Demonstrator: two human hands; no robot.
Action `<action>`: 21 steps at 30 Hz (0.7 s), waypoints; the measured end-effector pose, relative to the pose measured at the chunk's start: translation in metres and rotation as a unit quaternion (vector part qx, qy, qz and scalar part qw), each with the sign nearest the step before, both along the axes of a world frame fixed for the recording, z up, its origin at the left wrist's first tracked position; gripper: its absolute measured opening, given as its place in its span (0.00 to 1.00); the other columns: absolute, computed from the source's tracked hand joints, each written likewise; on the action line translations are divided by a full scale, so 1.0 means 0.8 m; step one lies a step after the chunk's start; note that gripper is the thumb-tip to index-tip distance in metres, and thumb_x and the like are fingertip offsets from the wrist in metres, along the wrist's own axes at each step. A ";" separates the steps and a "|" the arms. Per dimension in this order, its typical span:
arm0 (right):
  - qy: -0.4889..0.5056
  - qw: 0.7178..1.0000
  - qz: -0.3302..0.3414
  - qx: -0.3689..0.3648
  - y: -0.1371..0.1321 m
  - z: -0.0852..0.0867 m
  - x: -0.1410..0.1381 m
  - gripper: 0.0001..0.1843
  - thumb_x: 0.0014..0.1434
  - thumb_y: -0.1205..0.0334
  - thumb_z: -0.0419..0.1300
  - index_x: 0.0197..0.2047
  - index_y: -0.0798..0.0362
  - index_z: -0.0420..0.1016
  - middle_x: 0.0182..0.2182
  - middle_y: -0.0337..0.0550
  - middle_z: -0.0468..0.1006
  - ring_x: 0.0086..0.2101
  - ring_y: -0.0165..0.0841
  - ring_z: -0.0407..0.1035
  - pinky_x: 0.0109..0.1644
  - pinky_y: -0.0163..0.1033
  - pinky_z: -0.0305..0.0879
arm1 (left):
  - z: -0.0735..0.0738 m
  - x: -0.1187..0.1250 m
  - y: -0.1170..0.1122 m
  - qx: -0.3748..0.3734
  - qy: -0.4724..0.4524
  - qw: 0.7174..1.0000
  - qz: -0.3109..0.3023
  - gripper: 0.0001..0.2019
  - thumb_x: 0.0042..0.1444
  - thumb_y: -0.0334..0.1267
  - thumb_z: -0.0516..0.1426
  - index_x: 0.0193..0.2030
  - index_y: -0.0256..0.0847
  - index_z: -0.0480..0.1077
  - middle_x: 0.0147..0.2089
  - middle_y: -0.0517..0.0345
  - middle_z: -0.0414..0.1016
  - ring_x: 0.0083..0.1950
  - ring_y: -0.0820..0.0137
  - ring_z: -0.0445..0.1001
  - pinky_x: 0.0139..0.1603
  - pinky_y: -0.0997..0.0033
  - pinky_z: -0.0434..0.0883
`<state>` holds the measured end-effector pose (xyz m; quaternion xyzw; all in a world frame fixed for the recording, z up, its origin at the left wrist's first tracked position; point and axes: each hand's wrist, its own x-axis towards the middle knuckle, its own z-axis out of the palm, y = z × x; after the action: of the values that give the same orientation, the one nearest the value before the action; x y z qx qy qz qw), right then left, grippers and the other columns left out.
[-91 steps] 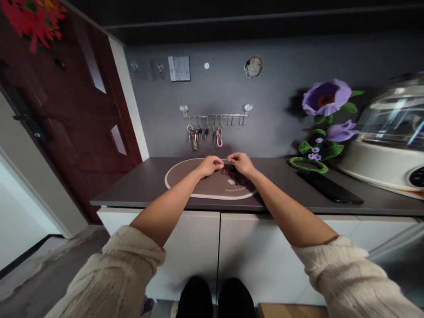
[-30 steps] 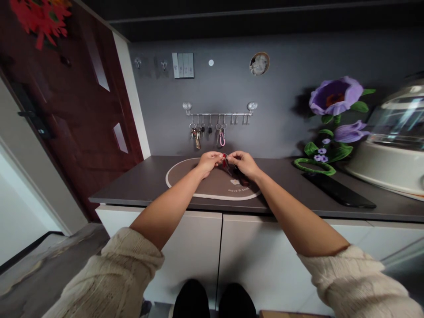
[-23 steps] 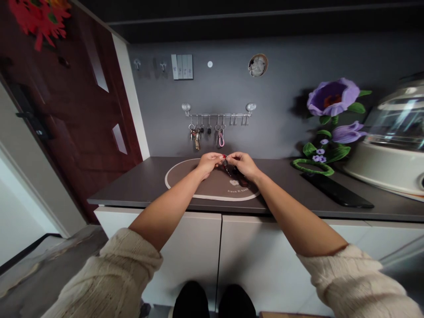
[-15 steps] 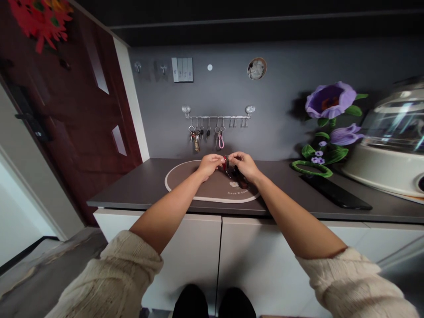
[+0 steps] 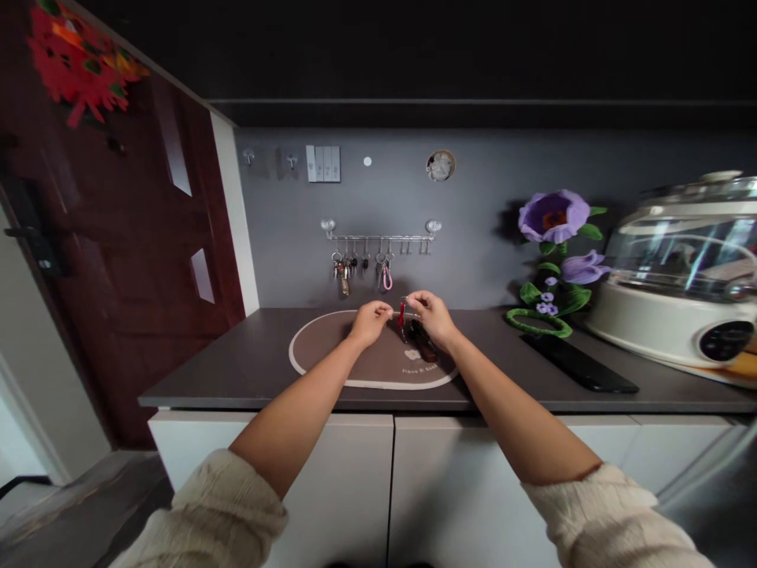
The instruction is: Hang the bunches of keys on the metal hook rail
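Over the oval brown mat, my right hand pinches a key ring by its top. A red tag and slim metal pieces hang down from that ring. Just left of it is my left hand, thumb and fingertips pressed together. Whether something small is between those fingertips, I cannot make out. A small gap separates the left fingertips from the red tag. Under my right hand, a dark brown leather-like object lies on the mat, partly hidden by the fingers.
On the wall behind, a clear hook rail carries several key bunches and a pink loop. To the right are a black phone-like slab, purple craft flowers and a white appliance with a clear upper part. A dark overhead cabinet hangs above.
My left hand has drawn back slightly from the key ring, opening a gap. The right hand still holds the ring with the red tag hanging. The camera has tilted upward.
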<state>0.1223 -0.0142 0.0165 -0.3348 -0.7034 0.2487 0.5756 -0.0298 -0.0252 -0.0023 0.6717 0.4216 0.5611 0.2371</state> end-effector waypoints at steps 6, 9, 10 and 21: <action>0.038 0.999 0.000 -0.028 -0.002 0.017 -0.003 0.14 0.45 0.53 0.56 0.28 0.56 0.68 0.26 0.39 0.70 0.28 0.27 0.61 0.36 0.35 0.58 | -0.006 -0.002 0.006 0.075 0.080 0.993 0.049 0.08 0.50 0.35 0.51 0.31 0.36 0.70 0.32 0.54 0.73 0.33 0.73 0.69 0.38 0.72 0.65; 0.042 0.998 0.017 -0.042 0.002 0.029 -0.004 0.15 0.44 0.52 0.57 0.28 0.57 0.68 0.25 0.39 0.70 0.26 0.26 0.61 0.33 0.34 0.58 | -0.007 -0.001 0.007 0.092 0.109 0.988 0.066 0.08 0.50 0.35 0.50 0.30 0.37 0.70 0.31 0.55 0.72 0.33 0.72 0.68 0.37 0.72 0.64; 0.047 0.997 0.025 -0.048 0.003 0.033 -0.005 0.16 0.43 0.51 0.57 0.28 0.57 0.68 0.24 0.39 0.69 0.26 0.26 0.61 0.33 0.33 0.58 | -0.007 -0.001 0.007 0.094 0.115 0.986 0.071 0.08 0.51 0.35 0.50 0.29 0.37 0.70 0.32 0.56 0.72 0.34 0.72 0.68 0.37 0.72 0.64; 0.114 0.981 0.070 -0.139 0.015 0.066 -0.011 0.10 0.45 0.58 0.59 0.28 0.56 0.66 0.24 0.38 0.69 0.27 0.25 0.64 0.33 0.33 0.64 | -0.009 -0.002 0.012 0.087 0.120 0.986 0.080 0.09 0.51 0.35 0.49 0.28 0.37 0.69 0.31 0.55 0.71 0.34 0.71 0.67 0.38 0.71 0.63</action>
<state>0.1134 -0.0024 0.0696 -0.3309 -0.6134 0.4204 0.5809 -0.0312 -0.0159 -0.0093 0.7166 0.4490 0.5277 0.0803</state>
